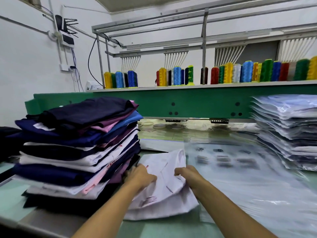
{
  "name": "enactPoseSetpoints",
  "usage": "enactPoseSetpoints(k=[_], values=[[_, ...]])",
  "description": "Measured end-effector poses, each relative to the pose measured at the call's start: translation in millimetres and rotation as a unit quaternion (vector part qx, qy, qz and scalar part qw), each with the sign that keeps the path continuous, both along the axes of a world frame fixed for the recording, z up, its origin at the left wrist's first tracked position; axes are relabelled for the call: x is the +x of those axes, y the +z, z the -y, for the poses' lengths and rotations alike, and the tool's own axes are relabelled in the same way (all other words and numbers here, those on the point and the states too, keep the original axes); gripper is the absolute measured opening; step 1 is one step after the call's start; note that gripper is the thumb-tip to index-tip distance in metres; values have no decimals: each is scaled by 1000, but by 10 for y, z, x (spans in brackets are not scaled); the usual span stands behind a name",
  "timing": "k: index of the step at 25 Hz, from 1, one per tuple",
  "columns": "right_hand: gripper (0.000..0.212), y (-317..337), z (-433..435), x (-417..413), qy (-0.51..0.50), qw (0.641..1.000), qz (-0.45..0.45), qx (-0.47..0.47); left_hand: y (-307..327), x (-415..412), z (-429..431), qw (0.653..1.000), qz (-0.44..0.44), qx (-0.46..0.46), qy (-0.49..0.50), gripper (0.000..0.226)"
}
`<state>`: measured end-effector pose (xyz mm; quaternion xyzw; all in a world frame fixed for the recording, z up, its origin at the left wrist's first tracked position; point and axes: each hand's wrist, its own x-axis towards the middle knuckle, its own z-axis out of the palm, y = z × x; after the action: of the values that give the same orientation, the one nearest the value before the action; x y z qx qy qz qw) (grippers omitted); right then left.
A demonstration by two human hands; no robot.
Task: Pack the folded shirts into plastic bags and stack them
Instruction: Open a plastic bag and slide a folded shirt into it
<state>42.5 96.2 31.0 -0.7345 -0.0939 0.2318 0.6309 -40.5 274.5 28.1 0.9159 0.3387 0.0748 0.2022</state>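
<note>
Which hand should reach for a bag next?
Probably right. Both hands are on the shirt, but the right hand sits at its right edge, beside the bags lying flat to the right. The left hand is on the far side, by the shirt stack.

Two hands, left hand point(141, 176) and right hand point(187, 174); one loose white shirt point(164, 191); one stack of folded shirts point(77, 148); one stack of bagged shirts point(288, 131); roughly two dozen thread cones point(247, 72), too crowded to count exactly
</note>
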Motion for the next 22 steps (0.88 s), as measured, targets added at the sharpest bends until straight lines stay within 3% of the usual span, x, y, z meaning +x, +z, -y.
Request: enactPoseSetpoints(k=[2, 4, 6, 8, 11, 16, 20, 22], values=[[20, 45, -26, -26, 29, 998, -30, 48, -7, -56, -78, 999, -5, -8, 42, 97], [31, 53, -21, -41, 84, 993, -25, 78, 40, -66, -142, 999, -4, -29, 34, 97], [50, 39, -1, -20, 105, 993, 36, 33, 124, -86, -187, 998, -20, -63, 23, 91], [69, 44, 20, 1, 95, 992, 81, 1, 210, -106, -248, 990, -7, -139, 15, 81], [92, 96, 21, 16, 88, 990, 110, 5, 389, -211, -220, 946, 61, -317, -31, 79], [71, 223, -36, 15, 58, 984, 168, 19, 638, -163, 163, 890, 107, -414, -157, 83], [38, 415, -10, 107, 35, 979, 196, 44, 822, -42, 521, 902, 155, -343, -214, 104], [24, 540, 18, 152, 37, 977, 199, 65, 868, 32, 740, 897, 201, -314, -239, 95]])
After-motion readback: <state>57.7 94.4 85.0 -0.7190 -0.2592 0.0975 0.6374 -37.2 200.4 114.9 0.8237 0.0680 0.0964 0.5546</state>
